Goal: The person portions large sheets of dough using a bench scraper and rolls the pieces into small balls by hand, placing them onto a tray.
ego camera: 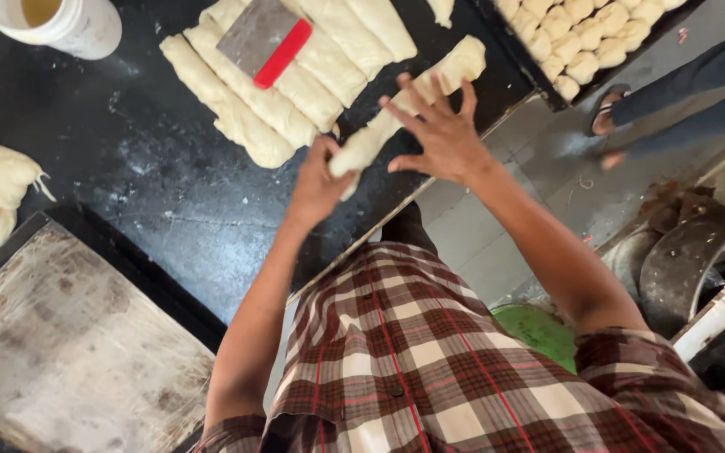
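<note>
Dough rope (404,105), pale and soft, lies slanted across the dark surface (144,184) near its front edge, thicker at the far end and thinning toward the person. The left hand (316,189) pinches the near end, its grip closed round the dough, while the right hand (442,134) rests flat on the middle with fingers spread wide, holding nothing. To my eye the rolling would go best with even, light pressure from that flat palm, working outward so the thick far end comes down to match the rest, and with the pinched end kept steady rather than tugged, since dough this soft looks as though it would tear. Just beyond lie several finished dough logs (279,84) side by side, a metal scraper with a red handle (263,39) resting on them. Farther off are a tray of small dough pieces (585,38), a white bucket (60,25) and a worn board (69,352).
</note>
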